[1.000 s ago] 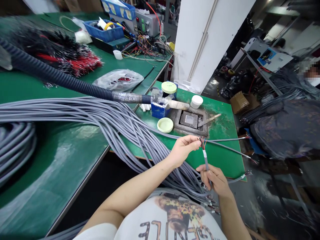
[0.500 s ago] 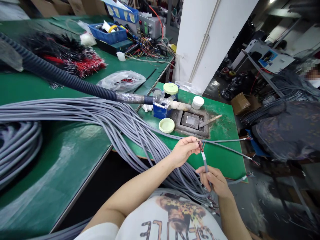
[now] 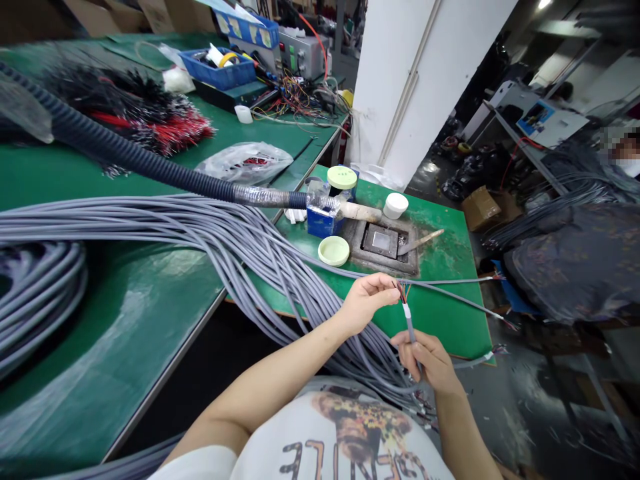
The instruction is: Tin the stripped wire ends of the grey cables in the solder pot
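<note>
My right hand [image 3: 431, 360] is closed around a grey cable [image 3: 411, 328], just below a white band [image 3: 407, 311] near its end. Thin coloured wires [image 3: 403, 292] fan out from that end, pointing up. Thumb and fingers of my left hand [image 3: 371, 300] pinch some of these wires at the tips. Beneath and left of my hands runs a thick bundle of grey cables [image 3: 280, 267]. Several other cable ends with bared coloured wires lie toward the right edge of the green bench [image 3: 450, 260].
Beyond my hands, a square solder pot [image 3: 383, 241] sits with a flat stick [image 3: 423, 241] across it. A hose nozzle [image 3: 360, 212] rests on a blue box [image 3: 323, 222]. Nearby are a pale green lid [image 3: 333, 251] and a white tub [image 3: 395, 205]. A person sits at far right.
The left hand has shifted slightly at the wire tips, and the wires now stand more spread. My right hand keeps its hold on the cable, almost still.
</note>
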A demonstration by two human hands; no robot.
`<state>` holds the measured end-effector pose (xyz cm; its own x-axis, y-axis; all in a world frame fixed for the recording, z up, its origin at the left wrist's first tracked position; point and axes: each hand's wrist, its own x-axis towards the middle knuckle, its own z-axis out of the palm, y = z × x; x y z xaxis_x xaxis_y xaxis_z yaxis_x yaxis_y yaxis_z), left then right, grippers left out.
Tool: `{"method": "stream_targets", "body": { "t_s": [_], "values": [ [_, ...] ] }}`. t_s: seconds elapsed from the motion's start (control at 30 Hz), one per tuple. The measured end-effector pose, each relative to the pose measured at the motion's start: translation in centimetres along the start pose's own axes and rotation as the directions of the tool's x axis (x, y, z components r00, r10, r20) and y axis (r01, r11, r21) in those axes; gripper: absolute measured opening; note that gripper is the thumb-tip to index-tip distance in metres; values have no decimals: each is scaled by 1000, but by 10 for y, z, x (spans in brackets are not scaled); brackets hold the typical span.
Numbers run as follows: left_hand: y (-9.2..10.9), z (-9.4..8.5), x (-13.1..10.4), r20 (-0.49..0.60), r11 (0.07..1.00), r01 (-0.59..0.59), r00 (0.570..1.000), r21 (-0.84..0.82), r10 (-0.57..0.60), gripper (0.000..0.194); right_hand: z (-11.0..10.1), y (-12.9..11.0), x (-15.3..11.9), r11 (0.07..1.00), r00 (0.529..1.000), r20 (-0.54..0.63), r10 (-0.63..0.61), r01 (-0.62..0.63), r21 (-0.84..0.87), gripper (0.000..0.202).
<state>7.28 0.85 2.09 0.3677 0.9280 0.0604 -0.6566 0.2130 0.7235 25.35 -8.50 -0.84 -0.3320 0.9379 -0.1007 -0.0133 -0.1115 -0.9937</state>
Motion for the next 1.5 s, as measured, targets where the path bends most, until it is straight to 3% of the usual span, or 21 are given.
{"method": "stream_targets", "body": {
  "t_s": [0.2,0.37,0.67,0.9,1.17,1.5],
  "values": [
    [-7,0,-2,-57,999,-37,998,20,38,21,-9,-22,1,982,1000,13,5,-3,-186,36],
    [-3,0,-2,-75,995,-70,994,74,76,25,-13,-29,2,974,999,18,49,-44,-220,40],
    [11,2,-2,-49,983,-127,990,131,134,28,-12,-23,3,972,999,8,51,-48,-229,42],
    [2,-1,-1,-89,995,-58,994,80,65,28,-11,-36,6,975,997,14,80,-76,-209,37],
    [-9,-6,0,-92,995,-103,990,10,103,20,-10,-34,9,986,997,5,82,-80,-143,37],
    [-11,-6,-2,-128,981,-189,973,42,193,17,-8,-30,11,991,998,-11,66,-67,-117,35]
  ]
}}
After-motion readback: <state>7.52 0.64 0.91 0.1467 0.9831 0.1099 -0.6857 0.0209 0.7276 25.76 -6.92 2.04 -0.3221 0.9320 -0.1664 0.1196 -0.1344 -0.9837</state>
